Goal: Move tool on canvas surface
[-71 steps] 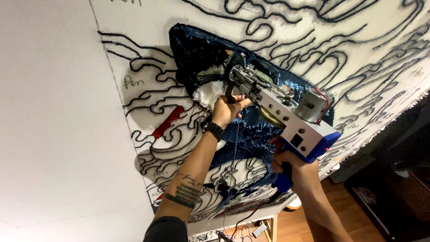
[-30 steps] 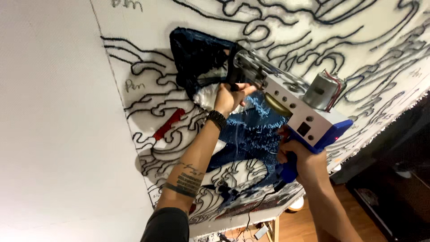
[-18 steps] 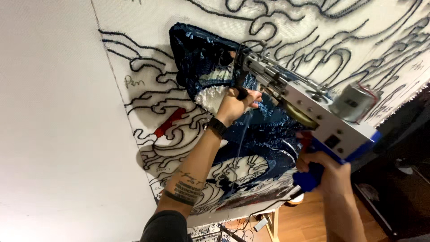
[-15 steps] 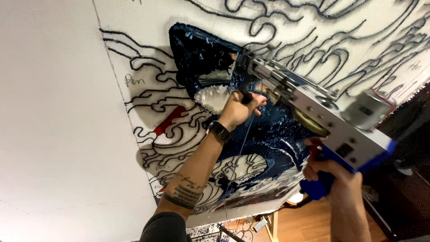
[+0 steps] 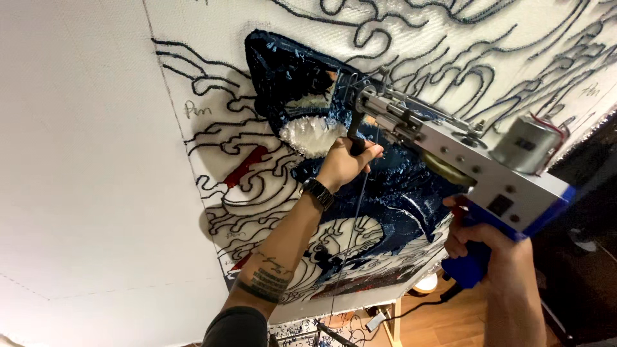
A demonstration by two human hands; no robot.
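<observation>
While pushed up against the white cloth (image 5: 96, 160), pointed toward 10 o'clock, into the dark blue fluffy patch (image 5: 398, 186). Held the tufting gun (image 5: 450, 160) near the middle of the view. Wrapped the left hand (image 5: 344, 164) tight round the black front handle. Squeezed the right hand (image 5: 482, 247) round the blue grip at 5 o'clock. Could have caught the thin yarn (image 5: 357, 218) hanging by the left wrist, or torn the cloth if tipped sideways.

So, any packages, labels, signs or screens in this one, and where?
No packages, signs or screens.
Pencil notes: small grey handwritten marks on the white cloth, left of the dark blue patch.
Dark panel: small black rectangle on the white side of the tufting gun, above the right hand.
</observation>
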